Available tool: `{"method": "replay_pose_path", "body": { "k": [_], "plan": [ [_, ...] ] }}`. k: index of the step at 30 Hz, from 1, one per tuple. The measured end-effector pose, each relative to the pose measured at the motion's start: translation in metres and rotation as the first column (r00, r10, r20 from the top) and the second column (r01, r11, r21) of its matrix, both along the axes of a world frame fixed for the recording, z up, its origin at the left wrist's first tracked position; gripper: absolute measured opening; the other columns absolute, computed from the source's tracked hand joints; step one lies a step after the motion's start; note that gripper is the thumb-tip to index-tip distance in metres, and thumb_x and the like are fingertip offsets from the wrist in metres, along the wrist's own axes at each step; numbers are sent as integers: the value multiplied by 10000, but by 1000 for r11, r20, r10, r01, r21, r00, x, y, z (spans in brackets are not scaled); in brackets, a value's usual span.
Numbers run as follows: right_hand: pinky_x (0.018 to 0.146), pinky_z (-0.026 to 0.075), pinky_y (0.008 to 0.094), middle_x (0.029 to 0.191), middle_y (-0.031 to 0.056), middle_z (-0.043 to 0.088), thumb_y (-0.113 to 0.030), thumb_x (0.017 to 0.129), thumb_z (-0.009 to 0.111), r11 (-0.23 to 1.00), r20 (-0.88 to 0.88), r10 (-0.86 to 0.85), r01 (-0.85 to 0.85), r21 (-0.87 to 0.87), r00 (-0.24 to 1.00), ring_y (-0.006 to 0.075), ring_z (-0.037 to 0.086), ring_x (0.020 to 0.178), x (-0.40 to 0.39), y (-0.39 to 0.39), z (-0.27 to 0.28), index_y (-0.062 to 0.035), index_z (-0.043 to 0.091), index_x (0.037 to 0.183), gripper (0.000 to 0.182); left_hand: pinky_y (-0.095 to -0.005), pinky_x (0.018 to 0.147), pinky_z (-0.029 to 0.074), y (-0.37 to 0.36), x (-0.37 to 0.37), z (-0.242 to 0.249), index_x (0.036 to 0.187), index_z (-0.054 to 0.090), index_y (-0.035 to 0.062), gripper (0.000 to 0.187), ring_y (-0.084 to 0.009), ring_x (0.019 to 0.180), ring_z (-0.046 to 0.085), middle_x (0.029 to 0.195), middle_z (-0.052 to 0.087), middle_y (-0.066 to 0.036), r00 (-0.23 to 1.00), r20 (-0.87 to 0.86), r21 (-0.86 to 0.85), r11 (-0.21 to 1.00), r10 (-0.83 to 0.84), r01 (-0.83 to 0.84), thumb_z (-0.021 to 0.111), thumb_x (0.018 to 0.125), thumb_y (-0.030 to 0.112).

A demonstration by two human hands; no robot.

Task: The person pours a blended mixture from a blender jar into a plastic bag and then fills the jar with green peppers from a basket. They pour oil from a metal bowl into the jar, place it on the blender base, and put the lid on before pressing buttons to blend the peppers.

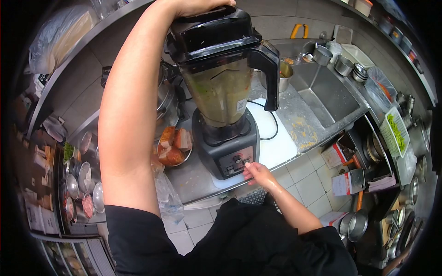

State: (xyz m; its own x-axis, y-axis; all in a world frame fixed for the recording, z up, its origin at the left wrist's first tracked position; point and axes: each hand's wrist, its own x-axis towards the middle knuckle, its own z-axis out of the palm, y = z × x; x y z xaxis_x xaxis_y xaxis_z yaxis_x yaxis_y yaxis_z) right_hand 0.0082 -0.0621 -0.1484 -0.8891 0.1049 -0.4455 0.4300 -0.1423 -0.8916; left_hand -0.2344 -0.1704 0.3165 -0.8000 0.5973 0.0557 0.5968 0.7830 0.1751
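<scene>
A large black blender stands on the steel counter, its clear jar holding a cloudy greenish-brown mix. On top of the black lid rests my left hand, seen only in part at the upper frame edge, its fingers mostly out of sight. At the front panel, my right hand has its fingers pinched at a switch on the lower right of the base. The jar's black handle points to the right. Beneath and beside the base lies a white board.
Left of the blender sits a bowl of reddish-brown chunks, with a plastic bag below it. A sink is at the right, pots behind it. A black cable curves over the board. Shelves flank both sides.
</scene>
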Motion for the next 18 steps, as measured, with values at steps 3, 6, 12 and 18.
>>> {"method": "replay_pose_path", "body": {
  "k": [3, 6, 12, 18],
  "plan": [
    [680, 568, 318, 991, 120, 648, -469, 999, 495, 999, -1, 30, -30, 17, 1000, 182, 646, 867, -1, 1, 3, 12, 584, 1075, 495, -379, 878, 485, 1, -13, -9, 1092, 747, 152, 658, -239, 921, 664, 1045, 709, -125, 992, 106, 240, 970, -65, 38, 543, 832, 721],
    [664, 570, 321, 975, 119, 643, -514, 988, 489, 1000, 44, 10, -11, 6, 999, 184, 643, 855, -2, 2, 6, 26, 589, 1083, 557, -375, 882, 488, 2, -12, -6, 1104, 743, 150, 666, -234, 918, 664, 1048, 710, -123, 995, 77, 186, 981, -68, 52, 541, 833, 725],
    [653, 572, 326, 965, 120, 640, -547, 977, 489, 1000, 48, 3, -1, -27, 999, 186, 642, 846, -1, 2, 6, 32, 592, 1089, 599, -368, 910, 473, 3, -16, -5, 1125, 735, 144, 670, -231, 939, 661, 1064, 707, -130, 993, 71, 178, 981, -89, 75, 522, 851, 718],
    [647, 574, 326, 972, 123, 641, -529, 972, 518, 1000, 35, -6, 7, -21, 999, 192, 648, 847, -1, 1, 5, 33, 592, 1093, 579, -346, 916, 472, 2, -5, -1, 1120, 732, 120, 682, -230, 950, 658, 1082, 703, -137, 994, 104, 164, 986, -39, 21, 517, 855, 710]
  ]
}}
